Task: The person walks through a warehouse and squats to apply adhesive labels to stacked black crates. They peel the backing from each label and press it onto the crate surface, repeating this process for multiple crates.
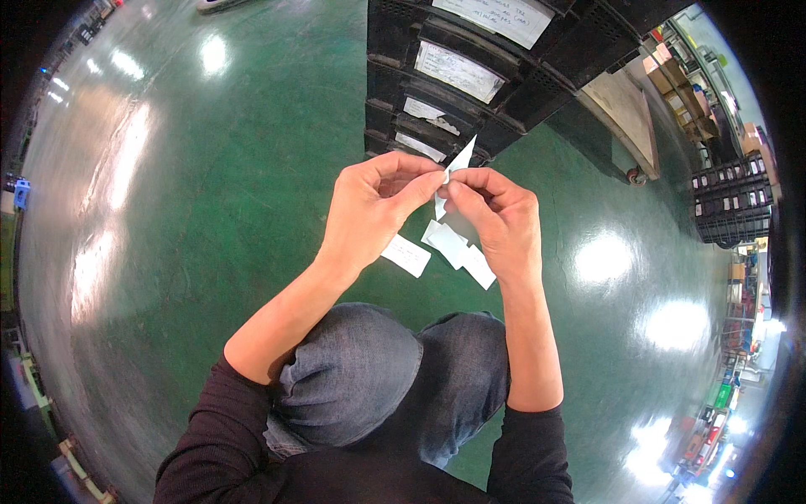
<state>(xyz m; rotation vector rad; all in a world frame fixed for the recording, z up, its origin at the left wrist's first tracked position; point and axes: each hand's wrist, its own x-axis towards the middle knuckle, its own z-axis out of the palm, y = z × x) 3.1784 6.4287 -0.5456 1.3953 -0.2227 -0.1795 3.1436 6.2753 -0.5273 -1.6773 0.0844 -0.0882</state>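
My left hand (382,197) and my right hand (499,214) meet in front of me, each pinching a piece of white paper (461,158) between thumb and fingertips. One pointed end of the paper sticks up above the fingers, and another bit hangs below them. Whether it is folded or torn, I cannot tell. Below the hands, several white paper slips lie on the green floor: a slip with writing (406,254) by my left wrist, and overlapping slips (449,244) near my right wrist.
Just beyond my hands rises a stack of black plastic crates (395,76) with paper labels (457,71) on their fronts. To its right is a flat wheeled cart (621,118). More dark crates (730,202) stand at far right. My bent knees (353,378) are close below the hands.
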